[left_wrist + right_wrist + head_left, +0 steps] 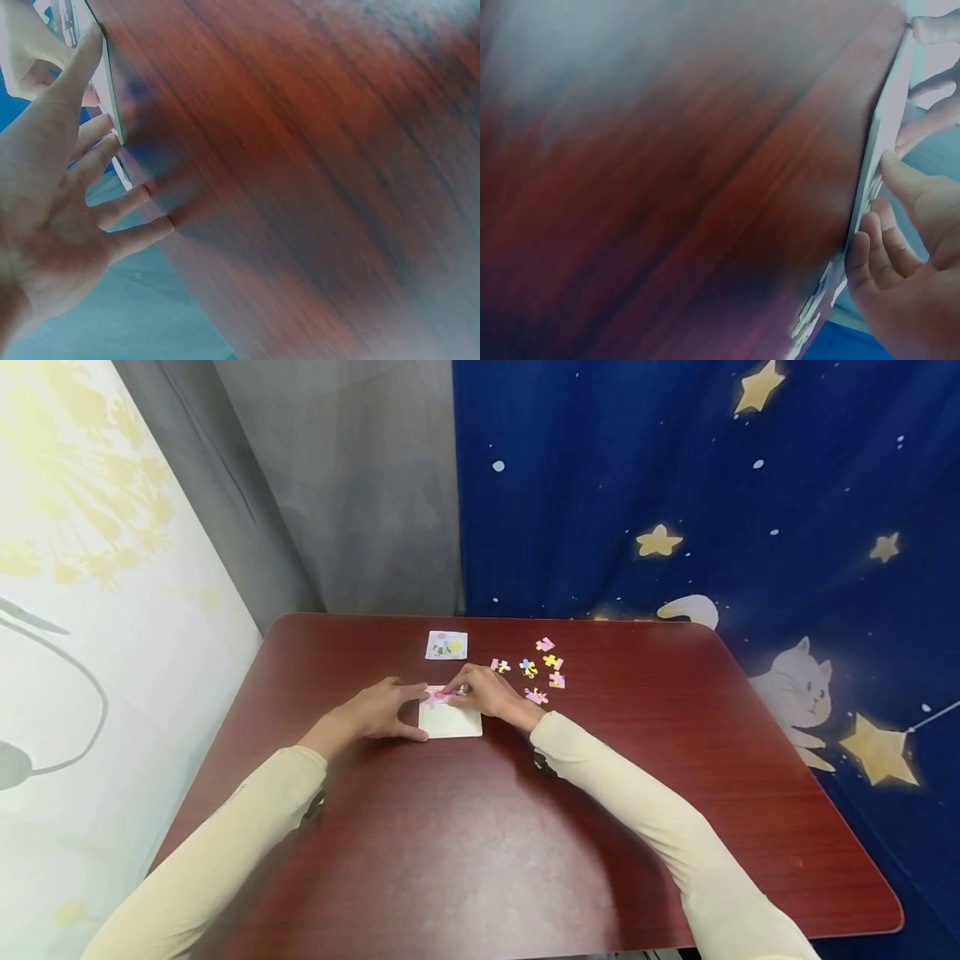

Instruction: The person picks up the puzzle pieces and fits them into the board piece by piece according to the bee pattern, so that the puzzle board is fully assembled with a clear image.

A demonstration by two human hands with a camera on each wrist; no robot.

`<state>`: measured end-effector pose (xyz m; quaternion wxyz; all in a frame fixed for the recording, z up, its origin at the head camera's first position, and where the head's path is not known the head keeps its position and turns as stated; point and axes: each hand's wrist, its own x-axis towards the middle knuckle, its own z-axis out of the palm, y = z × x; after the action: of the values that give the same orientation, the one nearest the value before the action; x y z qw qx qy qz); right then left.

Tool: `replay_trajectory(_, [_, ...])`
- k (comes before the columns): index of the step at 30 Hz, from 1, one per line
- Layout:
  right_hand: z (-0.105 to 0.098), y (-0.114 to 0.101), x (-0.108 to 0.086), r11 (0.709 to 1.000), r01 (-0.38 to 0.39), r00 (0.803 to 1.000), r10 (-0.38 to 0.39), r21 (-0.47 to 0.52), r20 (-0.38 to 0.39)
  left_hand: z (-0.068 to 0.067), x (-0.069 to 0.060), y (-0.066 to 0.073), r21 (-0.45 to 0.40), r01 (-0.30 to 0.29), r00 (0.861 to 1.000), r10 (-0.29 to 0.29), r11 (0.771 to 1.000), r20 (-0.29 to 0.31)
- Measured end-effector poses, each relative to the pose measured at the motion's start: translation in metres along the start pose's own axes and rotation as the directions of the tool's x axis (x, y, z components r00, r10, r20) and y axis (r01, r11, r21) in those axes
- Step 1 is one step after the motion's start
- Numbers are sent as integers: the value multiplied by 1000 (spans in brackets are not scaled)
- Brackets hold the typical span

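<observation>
A white puzzle board lies on the table, with pink jigsaw pieces along its far edge. My left hand is at the board's left side, its thumb touching the near left corner and its index finger close to the far one. In the left wrist view, the fingers of the left hand are spread and mostly straight. Over the far part of the board, my right hand pinches a pink jigsaw piece, largely hidden by its fingers. The right wrist view shows the right hand with curled fingers beside the board.
Several loose jigsaw pieces lie right of the board. A small picture card with a bee sits behind it. The dark red table has a grey curtain and a blue starry curtain beyond its far edge.
</observation>
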<state>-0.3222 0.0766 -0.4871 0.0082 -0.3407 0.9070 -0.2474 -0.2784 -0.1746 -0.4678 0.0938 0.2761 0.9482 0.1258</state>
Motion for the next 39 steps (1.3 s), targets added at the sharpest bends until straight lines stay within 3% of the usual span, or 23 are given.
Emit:
replay_trajectory(4, [-1,1,3,997,-44,999,46,64,-27,0,1,0,-2,-1,1000,1,1000,-9])
replay_trajectory(10, [-4,3,6,993,-92,994,95,72,-46,-2,2,0,-7,0,1000,0,1000,-13])
replay_trajectory(21, [-4,4,4,993,-84,994,90,78,-64,-3,5,0,-11,17,1000,-17,1000,-4])
replay_trajectory(30, [-3,1,5,988,-113,993,116,109,-24,0,-1,1,9,-43,999,43,999,1])
replay_trajectory(39, [-6,0,8,984,-112,994,110,137,25,-1,0,2,4,-37,999,37,999,-4])
